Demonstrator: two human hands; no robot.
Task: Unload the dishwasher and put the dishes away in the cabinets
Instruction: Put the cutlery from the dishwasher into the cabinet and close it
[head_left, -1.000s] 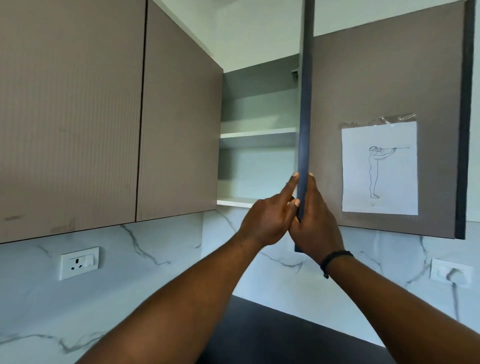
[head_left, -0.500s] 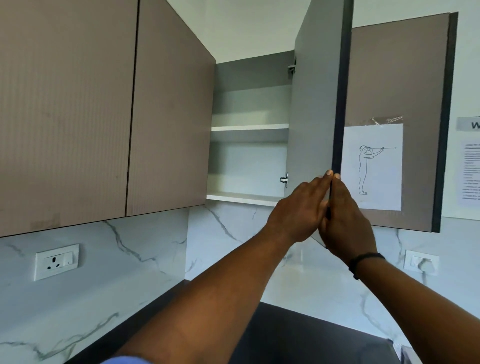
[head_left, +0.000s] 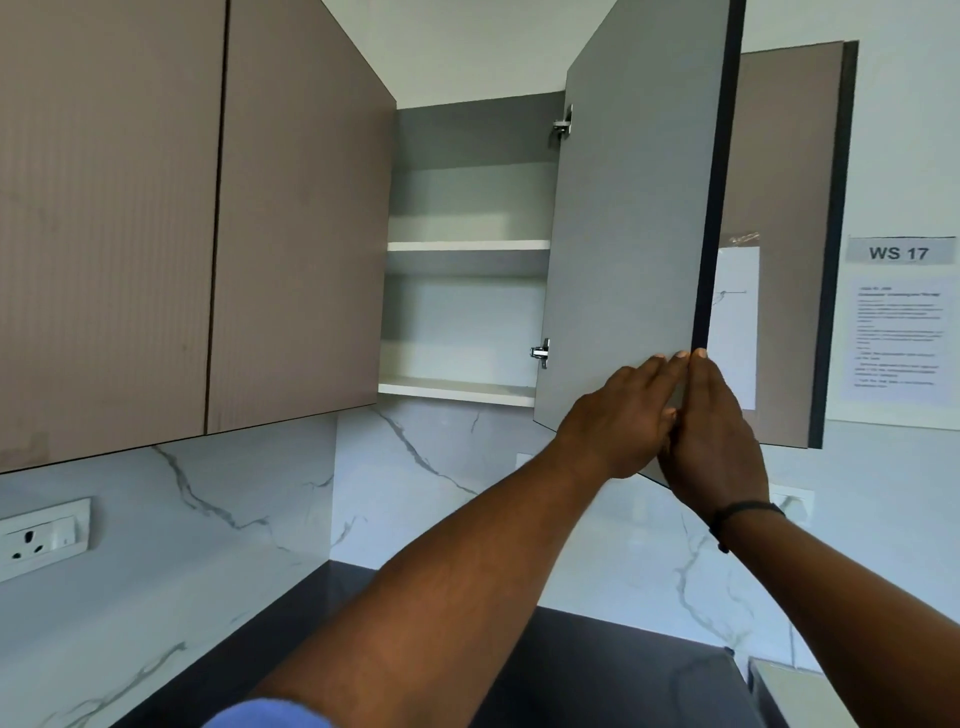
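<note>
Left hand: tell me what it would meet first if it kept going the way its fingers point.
The left hand lies flat on the inner face of the open door, fingers pointing up and right. It would likely slide along that face to the door's dark front edge; depth is unclear.

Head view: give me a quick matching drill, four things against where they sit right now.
Things:
1. grey open cabinet door
2. white wall socket
3. "WS 17" paper sign
4. black wristband

Places:
A. on the right wrist
B. on the marble backsplash, far left
C. between the left hand and right hand
D. on the wall, right of the cabinets

Pairs: 1-C, 2-B, 3-D, 4-A
</note>
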